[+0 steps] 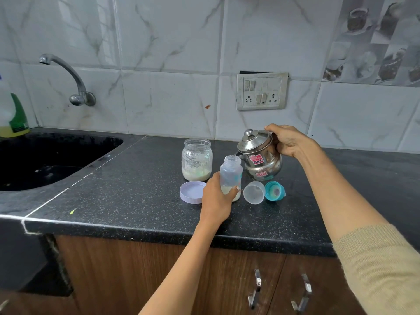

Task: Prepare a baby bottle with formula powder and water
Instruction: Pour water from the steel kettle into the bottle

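A: On the black granite counter point(136, 189), just in front of the steel kettle point(261, 159), the baby bottle point(230, 176) stands with its mouth open. Status?

B: Powder is in. A pale layer sits at the bottle's bottom. The formula jar point(197, 160), left of the kettle, is uncapped; its lilac lid point(192, 192) lies in front of it. Water looks only just begun, if at all: the spout sits at the bottle's rim, but I cannot tell whether anything flows.

A: Hands?

B: Left hand point(217, 198) is wrapped round the bottle's lower half, fingers curled on it. Right hand point(287, 142) grasps the kettle's handle, behind the kettle body.

A: Orientation?

B: The bottle's long axis is near vertical, mouth up, next to the spout. The kettle tips slightly left, towards it.

A: Remaining?

B: My judgement: fill, fit the teal nipple ring point(275, 190) and clear cap point(254, 192) lying in front of the kettle, then shake.
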A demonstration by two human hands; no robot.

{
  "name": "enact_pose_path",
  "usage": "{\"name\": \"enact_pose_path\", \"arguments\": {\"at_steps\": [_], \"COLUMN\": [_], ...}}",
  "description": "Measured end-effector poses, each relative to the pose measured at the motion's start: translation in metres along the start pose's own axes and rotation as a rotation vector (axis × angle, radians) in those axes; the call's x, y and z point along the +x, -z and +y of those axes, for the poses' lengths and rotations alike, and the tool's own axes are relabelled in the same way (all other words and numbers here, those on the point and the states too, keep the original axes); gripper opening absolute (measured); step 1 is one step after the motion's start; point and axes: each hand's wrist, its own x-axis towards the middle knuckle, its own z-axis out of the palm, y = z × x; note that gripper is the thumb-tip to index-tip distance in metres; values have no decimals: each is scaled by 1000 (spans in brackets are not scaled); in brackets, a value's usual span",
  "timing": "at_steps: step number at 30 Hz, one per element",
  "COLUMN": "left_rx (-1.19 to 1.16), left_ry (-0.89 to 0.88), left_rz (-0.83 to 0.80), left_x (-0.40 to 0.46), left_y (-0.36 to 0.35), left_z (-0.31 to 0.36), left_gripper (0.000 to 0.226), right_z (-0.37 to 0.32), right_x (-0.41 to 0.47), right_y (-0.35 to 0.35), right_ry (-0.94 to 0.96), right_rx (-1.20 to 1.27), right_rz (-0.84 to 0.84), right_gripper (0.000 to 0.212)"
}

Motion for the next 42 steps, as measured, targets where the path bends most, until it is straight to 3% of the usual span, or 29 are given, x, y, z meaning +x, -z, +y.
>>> {"name": "enact_pose_path", "arguments": {"at_steps": [42], "left_rx": [-3], "left_ry": [-8], "left_rz": [-2], "left_x": [-1], "left_y": [1], "left_z": [1], "left_gripper": [27], "right_z": [-5], "right_x": [-1], "right_y": [-9], "right_ry": [6], "right_rx": [28], "right_rz": [-30], "right_gripper": [19]}}
